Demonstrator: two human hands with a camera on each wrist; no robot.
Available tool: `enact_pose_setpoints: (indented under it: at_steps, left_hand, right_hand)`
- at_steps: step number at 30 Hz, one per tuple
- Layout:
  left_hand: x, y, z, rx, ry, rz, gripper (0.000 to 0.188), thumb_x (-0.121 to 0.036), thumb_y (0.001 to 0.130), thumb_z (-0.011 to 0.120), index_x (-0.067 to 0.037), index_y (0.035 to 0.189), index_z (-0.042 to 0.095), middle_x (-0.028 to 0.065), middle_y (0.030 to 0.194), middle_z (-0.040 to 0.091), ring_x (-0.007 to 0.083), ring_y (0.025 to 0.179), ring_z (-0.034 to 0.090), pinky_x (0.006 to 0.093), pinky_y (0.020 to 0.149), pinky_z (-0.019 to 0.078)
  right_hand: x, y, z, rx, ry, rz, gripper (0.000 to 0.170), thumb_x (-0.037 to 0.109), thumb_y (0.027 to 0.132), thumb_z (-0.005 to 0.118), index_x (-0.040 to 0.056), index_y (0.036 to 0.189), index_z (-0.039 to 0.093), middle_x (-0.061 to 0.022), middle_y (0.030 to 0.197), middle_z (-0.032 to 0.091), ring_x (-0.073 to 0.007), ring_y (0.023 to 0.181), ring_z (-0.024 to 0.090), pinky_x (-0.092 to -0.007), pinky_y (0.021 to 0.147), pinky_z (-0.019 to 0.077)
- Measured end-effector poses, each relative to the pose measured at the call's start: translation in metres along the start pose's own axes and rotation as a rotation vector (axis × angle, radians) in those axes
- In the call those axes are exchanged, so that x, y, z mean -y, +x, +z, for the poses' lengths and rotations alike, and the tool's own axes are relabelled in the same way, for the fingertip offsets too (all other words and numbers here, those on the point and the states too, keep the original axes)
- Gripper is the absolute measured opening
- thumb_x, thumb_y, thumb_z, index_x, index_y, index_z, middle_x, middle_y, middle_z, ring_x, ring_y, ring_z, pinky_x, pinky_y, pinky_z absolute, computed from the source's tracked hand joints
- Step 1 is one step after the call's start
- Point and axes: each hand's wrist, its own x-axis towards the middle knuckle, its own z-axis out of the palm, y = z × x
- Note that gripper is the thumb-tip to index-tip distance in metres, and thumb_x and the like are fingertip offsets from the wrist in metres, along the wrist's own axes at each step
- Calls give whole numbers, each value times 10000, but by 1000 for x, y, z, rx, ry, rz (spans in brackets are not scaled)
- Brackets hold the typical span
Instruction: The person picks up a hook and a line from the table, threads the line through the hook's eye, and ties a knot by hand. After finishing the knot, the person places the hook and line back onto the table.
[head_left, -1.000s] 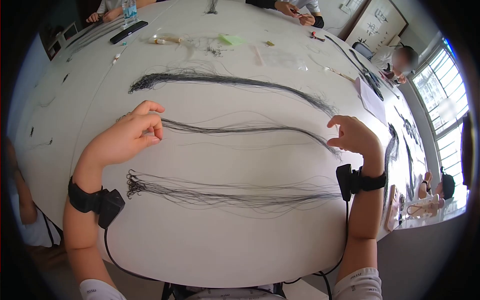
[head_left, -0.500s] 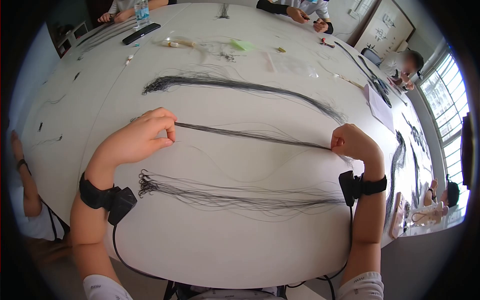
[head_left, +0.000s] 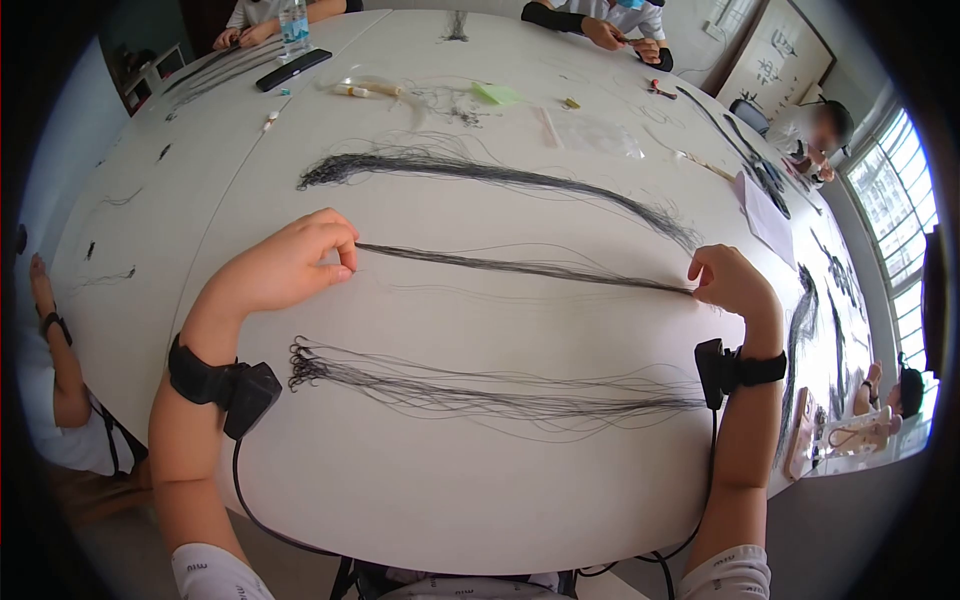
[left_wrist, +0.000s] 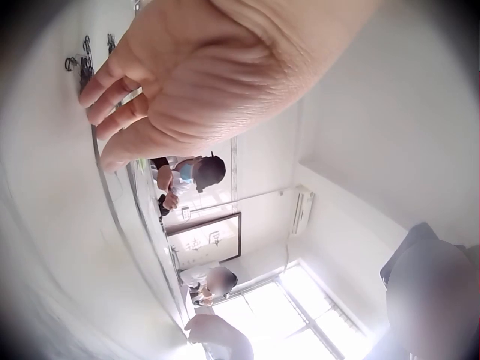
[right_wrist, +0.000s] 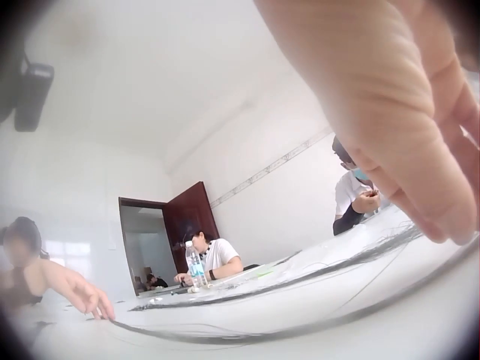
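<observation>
A thin bundle of dark hair strands (head_left: 520,267) stretches nearly straight across the white table between both hands. My left hand (head_left: 290,262) rests at its left end, fingertips pressed on the strands and thumb apart from them. Small knotted tips (left_wrist: 85,67) show just past these fingers in the left wrist view. At the other end my right hand (head_left: 740,288) pinches the strands between thumb and fingers, the tail mostly hidden behind it. Nearer my body lies a looser bundle with looped ends (head_left: 303,365). Beyond the held bundle is a thicker dark one (head_left: 480,172).
Farther back lie a clear plastic bag (head_left: 595,133), a green paper (head_left: 496,93), a black case (head_left: 294,70) and a water bottle (head_left: 294,28). White paper (head_left: 765,218) and more dark bundles (head_left: 800,320) are at the right. Other people sit around the table.
My right hand has come down onto the bundle's right end, pinched it and moved right along it. The strands now run straighter. My left hand stays at the left end.
</observation>
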Motion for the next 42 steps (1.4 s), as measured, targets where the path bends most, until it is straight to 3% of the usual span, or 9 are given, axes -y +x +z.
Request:
enact_pose_setpoints:
  at_steps: [10, 14, 16, 20, 22, 23, 26, 38, 42]
  left_hand:
    - [-6, -1, -4, -22, -19, -56, 79, -65, 798, 604, -30, 835, 544, 74, 1007, 514, 208, 931, 501, 308, 826, 403]
    - [-33, -6, 3, -182, -61, 41, 75, -24, 783, 610, -25, 794, 536, 70, 997, 557, 146, 837, 532, 276, 716, 451]
    - [-49, -8, 12, -179, -102, 14, 73, -17, 779, 620, -17, 803, 551, 60, 944, 578, 134, 799, 543, 266, 674, 465]
    - [-69, -11, 36, -44, -405, 46, 58, -10, 800, 628, 3, 846, 595, 34, 801, 598, 102, 734, 560, 248, 640, 486]
    - [-76, -13, 46, -6, -506, 21, 55, -11, 813, 626, 11, 858, 603, 33, 784, 600, 97, 732, 566, 241, 647, 492]
    - [-79, -14, 49, 9, -604, 2, 50, -11, 823, 623, 18, 859, 604, 41, 797, 604, 94, 733, 570, 233, 654, 499]
    - [-84, -14, 57, 83, -743, -25, 80, -7, 837, 620, 36, 901, 600, 61, 835, 615, 95, 740, 588, 220, 668, 518]
    - [-81, 7, 81, -146, -670, 158, 137, -40, 827, 623, 15, 953, 626, 67, 864, 657, 113, 784, 632, 227, 672, 521]
    - [-78, 5, 79, -62, -659, 60, 121, 7, 855, 585, 52, 967, 594, 64, 895, 627, 95, 808, 610, 221, 706, 536]
  right_hand:
    - [-23, -8, -13, 43, -95, 235, 249, 33, 563, 709, 5, 798, 628, -128, 727, 627, -208, 552, 601, -317, 506, 479]
    - [1, -19, -14, -143, -256, -35, 262, 57, 592, 736, 13, 824, 624, -122, 783, 632, -210, 592, 612, -315, 528, 488]
    - [48, -27, -15, -240, 55, -198, 173, 41, 682, 712, 14, 831, 629, -89, 798, 639, -175, 625, 618, -287, 536, 489]
    - [119, -49, 3, 47, 911, -423, 191, -14, 800, 620, -6, 990, 600, -45, 904, 644, -110, 700, 629, -194, 488, 465]
    - [142, -57, 19, 153, 1098, -494, 294, -30, 803, 602, -24, 1093, 552, -67, 925, 636, -129, 741, 642, -192, 478, 473]
    - [147, -58, 24, 235, 1099, -492, 354, -106, 798, 535, -51, 1147, 512, -177, 1184, 551, -176, 771, 659, -189, 493, 498]
    - [156, -58, 41, 376, 1210, -466, 341, -102, 810, 536, -58, 1147, 498, -182, 1215, 523, -190, 798, 663, -204, 526, 515]
    - [150, -44, 72, 424, 1235, -315, 108, 66, 856, 605, -42, 856, 607, -69, 717, 620, -117, 637, 605, -232, 543, 502]
    - [148, -40, 78, 386, 1208, -321, 117, 85, 859, 607, -32, 853, 601, -74, 747, 621, -123, 645, 605, -237, 518, 490]
